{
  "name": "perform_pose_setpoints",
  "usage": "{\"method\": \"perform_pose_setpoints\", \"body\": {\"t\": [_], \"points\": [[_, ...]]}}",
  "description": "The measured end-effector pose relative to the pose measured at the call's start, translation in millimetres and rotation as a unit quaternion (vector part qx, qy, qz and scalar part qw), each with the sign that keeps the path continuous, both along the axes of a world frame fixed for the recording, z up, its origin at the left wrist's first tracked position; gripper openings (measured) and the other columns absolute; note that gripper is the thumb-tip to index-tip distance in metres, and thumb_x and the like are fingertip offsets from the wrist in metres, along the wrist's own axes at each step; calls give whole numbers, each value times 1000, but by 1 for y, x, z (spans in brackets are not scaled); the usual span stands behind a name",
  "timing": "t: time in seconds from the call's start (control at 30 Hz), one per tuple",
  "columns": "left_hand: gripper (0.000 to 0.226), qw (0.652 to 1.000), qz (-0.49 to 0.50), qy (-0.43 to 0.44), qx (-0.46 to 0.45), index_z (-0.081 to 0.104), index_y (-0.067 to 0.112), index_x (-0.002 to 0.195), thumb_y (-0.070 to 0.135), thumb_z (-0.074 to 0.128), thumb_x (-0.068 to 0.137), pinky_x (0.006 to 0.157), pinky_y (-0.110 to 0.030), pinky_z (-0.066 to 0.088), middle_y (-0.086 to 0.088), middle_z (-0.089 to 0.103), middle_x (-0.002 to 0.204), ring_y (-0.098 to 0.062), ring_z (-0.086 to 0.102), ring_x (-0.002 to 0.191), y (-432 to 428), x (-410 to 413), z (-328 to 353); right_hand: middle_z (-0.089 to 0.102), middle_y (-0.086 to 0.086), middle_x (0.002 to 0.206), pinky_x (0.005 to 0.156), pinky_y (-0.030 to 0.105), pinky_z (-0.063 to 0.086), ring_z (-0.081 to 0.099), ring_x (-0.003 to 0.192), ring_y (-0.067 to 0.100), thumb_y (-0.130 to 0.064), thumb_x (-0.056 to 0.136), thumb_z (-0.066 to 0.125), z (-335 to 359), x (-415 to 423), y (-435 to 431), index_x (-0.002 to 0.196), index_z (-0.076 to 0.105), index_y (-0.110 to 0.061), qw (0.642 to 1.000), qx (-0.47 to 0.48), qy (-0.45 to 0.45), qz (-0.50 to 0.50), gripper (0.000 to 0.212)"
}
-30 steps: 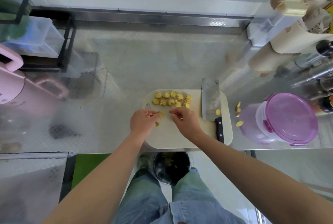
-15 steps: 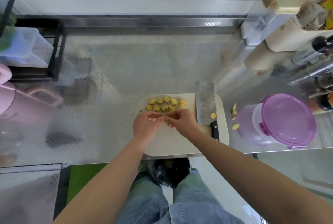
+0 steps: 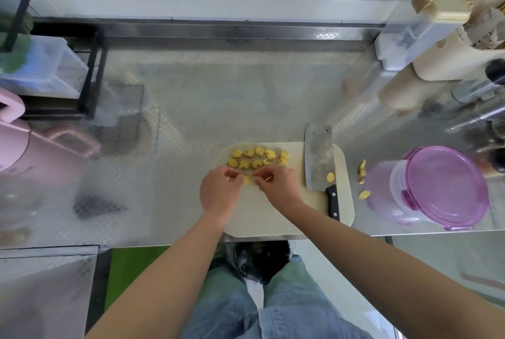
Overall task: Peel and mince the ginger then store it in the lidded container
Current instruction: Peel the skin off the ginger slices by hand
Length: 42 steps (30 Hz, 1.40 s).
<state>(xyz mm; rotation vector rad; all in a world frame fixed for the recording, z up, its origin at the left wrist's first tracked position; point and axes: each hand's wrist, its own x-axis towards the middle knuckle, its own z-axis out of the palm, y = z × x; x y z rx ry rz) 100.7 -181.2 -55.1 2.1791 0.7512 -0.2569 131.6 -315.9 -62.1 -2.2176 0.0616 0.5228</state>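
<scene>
Several ginger scraps (image 3: 364, 194) between board (image 3: 273, 218) and container (image 3: 442, 188)

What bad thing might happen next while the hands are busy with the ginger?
The cleaver lies on the cutting board close beside the right hand, so a careless reach might brush its blade. The ginger slices sit by the board's far edge, just past the left hand; a nudge might push some off.
</scene>
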Motion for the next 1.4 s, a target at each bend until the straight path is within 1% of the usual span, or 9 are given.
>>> {"method": "perform_pose_setpoints", "body": {"t": [0.23, 0.4, 0.5, 0.6, 0.73, 0.87, 0.97, 1.2, 1.4], "points": [[10, 995, -8, -54, 81, 67, 20, 89, 27, 60, 90, 63, -25, 38, 8, 61, 78, -12, 56, 73, -5, -1, 9, 66, -2, 64, 61, 29, 54, 66, 57, 14, -21, 90, 63, 10, 6, -45, 78, 64, -21, 998, -28, -47, -43, 11], [7, 988, -66, -97, 104, 67, 22, 90, 23, 61, 88, 63, -25, 36, 10, 59, 82, -9, 51, 73, -23, 10, 14, 63, -1, 84, 62, 29, 45, 60, 75, 19, -20, 91, 58, 16, 13, -80, 94, 63, -16, 986, -106, -76, -99, 7], [8, 978, -125, -114, 123, 68, 22, 90, 22, 60, 86, 66, -32, 45, 4, 62, 88, -17, 56, 83, -36, 21, 12, 50, 7, 112, 73, 32, 43, 54, 95, 25, -18, 87, 60, 16, 19, -94, 113, 51, -12, 975, -197, -53, -89, 29], [9, 963, -183, -135, 148, 69, 17, 89, 16, 64, 82, 69, -37, 46, -4, 62, 87, -26, 55, 91, -50, 38, 8, 39, 11, 124, 90, 35, 41, 42, 117, 30, -24, 76, 72, 15, 20, -103, 121, 38, -8, 957, -285, 30, -50, 59], [15, 927, -269, -122, 232, 70, 17, 98, 21, 62, 86, 78, -38, 42, -8, 61, 94, -29, 49, 96, -63, 60, 2, 43, 13, 121, 94, 35, 39, 44, 116, 31, -26, 76, 72, 16, 19, -114, 118, 37, -5, 965, -251, 73, -33, 58], [22, 896, -328, -66, 293, 69, 24, 106, 33, 53, 93, 79, -32, 38, -1, 60, 100, -23, 45, 101, -66, 74, -2, 49, 13, 117, 85, 29, 38, 50, 109, 29, -20, 79, 69, 18, 21, -121, 115, 41, -5, 971, -230, 68, -20, 48], [23, 883, -351, -41, 310, 68, 30, 109, 38, 56, 91, 81, -30, 37, 3, 58, 101, -21, 43, 103, -67, 78, -2, 51, 13, 114, 79, 26, 35, 52, 107, 29, -21, 78, 72, 16, 22, -124, 114, 41, -6, 974, -215, 69, -24, 49], [25, 890, -347, -30, 293, 67, 31, 113, 30, 63, 89, 86, -30, 38, 3, 56, 106, -21, 42, 106, -68, 80, 3, 50, 11, 115, 85, 30, 40, 52, 108, 28, -23, 78, 74, 14, 23, -126, 114, 41, -7, 977, -204, 55, -19, 52], [18, 895, -344, -19, 282, 69, 29, 105, 26, 65, 88, 85, -29, 39, 2, 56, 104, -21, 43, 106, -73, 84, 6, 48, 8, 118, 83, 31, 42, 52, 109, 26, -26, 77, 72, 13, 26, -127, 117, 41, -9, 973, -222, 57, -3, 54]]}}
